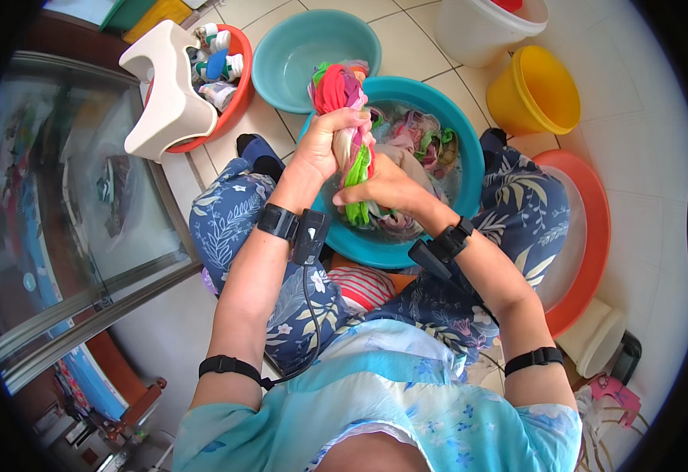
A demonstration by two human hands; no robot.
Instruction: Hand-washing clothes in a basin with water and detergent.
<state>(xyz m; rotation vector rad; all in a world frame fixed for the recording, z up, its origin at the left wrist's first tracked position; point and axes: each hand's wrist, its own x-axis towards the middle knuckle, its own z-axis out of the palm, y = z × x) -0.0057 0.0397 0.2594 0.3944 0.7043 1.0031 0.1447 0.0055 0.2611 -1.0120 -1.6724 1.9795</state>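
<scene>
A twisted, multicoloured cloth [353, 147] in red, green, white and purple is gripped by both my hands. My left hand [329, 138] wraps around its upper part, just below a bunched red and purple end. Lower down, my right hand [379, 186] closes around the green stretch. The cloth is held over a teal plastic basin [474, 177], between my knees. Wet laundry [420, 138] lies in sudsy water in that basin. Beyond my left hand stands a paler green basin [303, 56], and the cloth's far end overlaps its rim in the view.
An orange basin [244, 71] at the left holds several shoes, with a white plastic stool [173, 112] tipped over it. A yellow bucket [512, 94] and a white bucket [468, 35] stand at the upper right. Another orange basin [597, 236] lies beside my right leg. Sliding glass doors [114, 194] border the left.
</scene>
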